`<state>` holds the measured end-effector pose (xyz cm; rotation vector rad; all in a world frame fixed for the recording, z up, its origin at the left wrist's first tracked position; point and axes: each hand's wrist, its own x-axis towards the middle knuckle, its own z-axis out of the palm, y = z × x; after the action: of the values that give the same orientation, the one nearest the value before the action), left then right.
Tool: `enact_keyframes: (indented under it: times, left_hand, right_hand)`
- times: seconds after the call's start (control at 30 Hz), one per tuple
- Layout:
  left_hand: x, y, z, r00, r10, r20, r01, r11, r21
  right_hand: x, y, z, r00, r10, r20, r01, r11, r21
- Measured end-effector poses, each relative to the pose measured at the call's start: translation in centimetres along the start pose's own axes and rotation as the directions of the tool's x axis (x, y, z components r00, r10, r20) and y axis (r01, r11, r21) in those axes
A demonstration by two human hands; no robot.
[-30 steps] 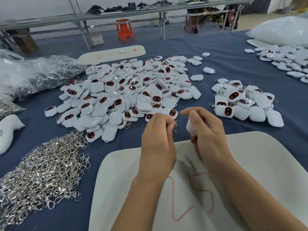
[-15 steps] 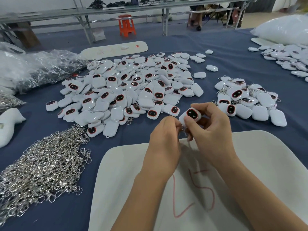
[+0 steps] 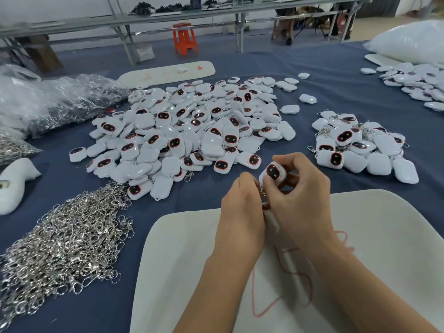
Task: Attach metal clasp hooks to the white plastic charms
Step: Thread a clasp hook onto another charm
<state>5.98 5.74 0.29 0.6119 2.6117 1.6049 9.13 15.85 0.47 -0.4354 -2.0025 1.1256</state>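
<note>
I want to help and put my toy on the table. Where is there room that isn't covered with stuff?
Bare blue cloth lies between the silver hook heap and the white board. Another strip runs between the big charm pile and the smaller hooked pile. The middle is crowded where both hands work.

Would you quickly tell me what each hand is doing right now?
Left hand: fingers curled, pinching a metal clasp hook.
Right hand: fingers curled round a white charm.
</note>
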Motion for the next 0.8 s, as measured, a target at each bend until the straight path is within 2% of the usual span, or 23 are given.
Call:
enact_keyframes:
  times: [0.07, 0.2, 0.27, 0.37, 0.47, 0.6, 0.7, 0.8]
  left_hand:
    - [0.0, 0.4, 0.2, 0.999, -0.039, -0.020, 0.036, 0.992, -0.122]
    - [0.4, 0.7, 0.1, 0.986, -0.163, 0.040, 0.165, 0.983, -0.078]
    - [0.2, 0.8, 0.0, 0.993, -0.110, 0.034, 0.111, 0.993, -0.041]
    - [0.1, 0.6, -0.1, 0.998, -0.036, 0.056, 0.029, 0.992, 0.119]
    - [0.4, 0.5, -0.2, 0.997, -0.032, 0.075, 0.023, 0.993, 0.119]
    - [0.5, -0.2, 0.0, 0.996, 0.080, 0.044, -0.086, 0.984, 0.153]
    - [0.6, -0.9, 0.0, 0.994, 0.104, -0.021, -0.103, 0.994, 0.029]
    - [0.9, -1.3, -0.2, 0.988, 0.119, -0.096, -0.129, 0.986, -0.104]
  right_hand:
    - [0.0, 0.1, 0.0, 1.000, 0.020, -0.007, -0.020, 1.000, 0.006]
    - [0.1, 0.2, 0.0, 0.998, 0.066, 0.004, -0.066, 0.998, 0.015]
    - [0.1, 0.2, 0.0, 0.996, 0.088, 0.014, -0.088, 0.996, 0.019]
    - [0.2, 0.4, 0.0, 0.993, 0.116, 0.020, -0.116, 0.993, 0.011]
    - [0.3, 0.6, -0.2, 0.989, 0.146, 0.023, -0.147, 0.989, 0.009]
    - [0.4, 1.0, -0.4, 0.977, 0.213, 0.012, -0.213, 0.976, 0.034]
    - [0.5, 1.1, -0.4, 0.944, 0.330, 0.028, -0.330, 0.931, 0.156]
    - [0.6, 0.7, -0.2, 0.881, 0.465, 0.086, -0.456, 0.788, 0.413]
